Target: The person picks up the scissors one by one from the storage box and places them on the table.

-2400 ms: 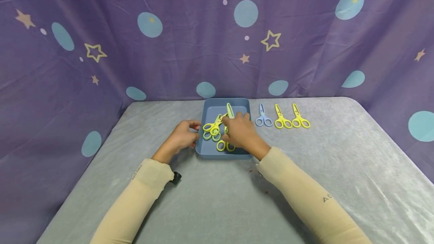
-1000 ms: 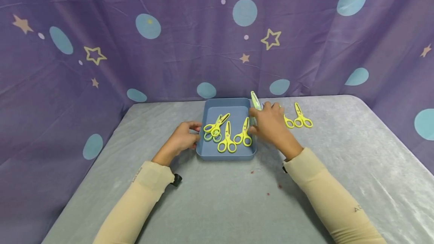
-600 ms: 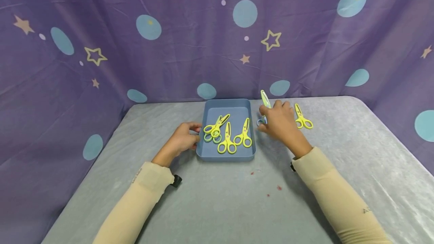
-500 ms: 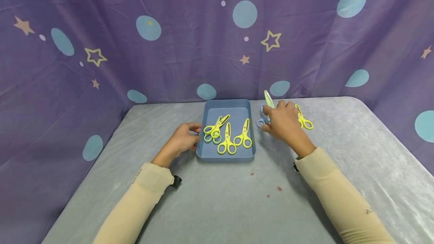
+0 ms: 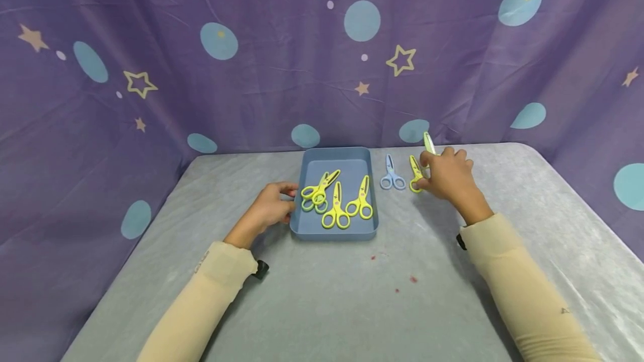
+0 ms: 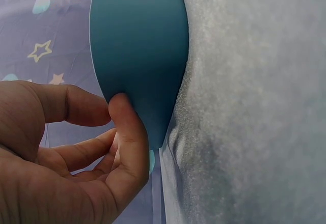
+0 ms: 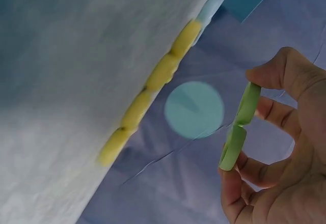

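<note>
Pinches green scissors (image 7: pixel 248 104) in right hand (image 5: pixel 449 176), frame right; touches blue tray (image 5: pixel 334 236) with left hand (image 5: pixel 270 204), mid-frame; cannot tell if gripping.

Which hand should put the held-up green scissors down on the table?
Probably the right hand: it holds the green scissors above the table. The left hand is farther away, touching the tray.

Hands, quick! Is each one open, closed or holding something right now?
Left hand: closed, pinching the blue tray at one side.
Right hand: closed, holding the green scissors.
</note>
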{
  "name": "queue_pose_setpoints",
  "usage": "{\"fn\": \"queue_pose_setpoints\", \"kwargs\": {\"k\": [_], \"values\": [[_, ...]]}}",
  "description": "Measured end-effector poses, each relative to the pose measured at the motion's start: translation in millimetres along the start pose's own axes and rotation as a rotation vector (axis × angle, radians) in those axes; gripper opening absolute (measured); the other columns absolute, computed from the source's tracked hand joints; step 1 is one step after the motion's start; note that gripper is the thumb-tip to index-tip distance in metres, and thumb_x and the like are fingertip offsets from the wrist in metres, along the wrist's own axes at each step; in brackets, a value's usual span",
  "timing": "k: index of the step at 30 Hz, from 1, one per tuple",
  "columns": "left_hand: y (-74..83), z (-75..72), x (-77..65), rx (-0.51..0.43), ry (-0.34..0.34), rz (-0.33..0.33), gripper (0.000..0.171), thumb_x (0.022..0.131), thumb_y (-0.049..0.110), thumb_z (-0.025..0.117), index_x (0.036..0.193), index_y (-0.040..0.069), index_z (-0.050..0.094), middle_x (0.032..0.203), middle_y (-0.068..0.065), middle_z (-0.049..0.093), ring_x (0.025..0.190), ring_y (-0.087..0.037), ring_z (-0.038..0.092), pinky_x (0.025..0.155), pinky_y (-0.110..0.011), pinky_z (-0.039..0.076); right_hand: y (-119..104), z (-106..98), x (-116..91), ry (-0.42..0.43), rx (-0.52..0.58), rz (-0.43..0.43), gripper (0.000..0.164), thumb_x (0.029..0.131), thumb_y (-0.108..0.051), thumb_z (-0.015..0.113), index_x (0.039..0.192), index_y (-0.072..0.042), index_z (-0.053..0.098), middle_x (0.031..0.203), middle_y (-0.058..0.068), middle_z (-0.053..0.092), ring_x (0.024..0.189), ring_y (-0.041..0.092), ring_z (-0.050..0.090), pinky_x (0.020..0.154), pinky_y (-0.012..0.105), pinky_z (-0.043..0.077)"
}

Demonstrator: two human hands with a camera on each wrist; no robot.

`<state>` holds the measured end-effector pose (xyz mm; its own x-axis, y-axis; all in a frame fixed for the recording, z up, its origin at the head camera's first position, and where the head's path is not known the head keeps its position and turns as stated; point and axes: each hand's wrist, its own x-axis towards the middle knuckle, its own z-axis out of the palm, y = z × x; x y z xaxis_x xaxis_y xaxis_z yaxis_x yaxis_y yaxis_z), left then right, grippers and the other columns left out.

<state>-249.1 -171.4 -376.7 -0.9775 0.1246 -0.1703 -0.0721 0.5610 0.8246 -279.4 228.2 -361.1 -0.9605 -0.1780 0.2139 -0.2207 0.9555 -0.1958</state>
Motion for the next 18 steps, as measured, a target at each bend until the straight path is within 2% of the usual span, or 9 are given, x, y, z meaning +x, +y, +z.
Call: {"fn": "queue_pose_setpoints", "kwargs": {"k": [4,10,18], "values": [[0.4,0.1,-0.4,-0.002,0.002,0.001,0.06,0.091,-0.005,0.055,0.15,0.002,0.05,0.134,-0.016,0.053,0.073,-0.019,0.06,0.065,-0.038,0.058,16,0,2,-0.047,0.018,0.024,0.043,0.085,-0.032,0.078,0.117,-0.007,0.062,0.102,0.033,0.05,0.093,0.055,0.043,0.076,0.065,0.039],[1.0,1.1,-1.2,0.001,0.001,0.004,0.06,0.09,-0.006,0.055,0.15,0.002,0.05,0.134,-0.017,0.053,0.073,-0.019,0.06,0.064,-0.038,0.057,37,2,-1,-0.081,0.045,0.031,0.044,0.084,-0.032,0.081,0.114,-0.007,0.061,0.102,0.032,0.05,0.09,0.053,0.042,0.072,0.061,0.039],[1.2,-0.4,-1.8,-0.006,0.0,-0.004,0.061,0.09,-0.005,0.056,0.15,0.003,0.049,0.135,-0.016,0.053,0.079,-0.023,0.062,0.065,-0.038,0.058,59,-8,-5,-0.126,0.01,0.03,0.044,0.084,-0.029,0.08,0.115,-0.004,0.063,0.101,0.035,0.049,0.09,0.057,0.042,0.073,0.067,0.039]]}}
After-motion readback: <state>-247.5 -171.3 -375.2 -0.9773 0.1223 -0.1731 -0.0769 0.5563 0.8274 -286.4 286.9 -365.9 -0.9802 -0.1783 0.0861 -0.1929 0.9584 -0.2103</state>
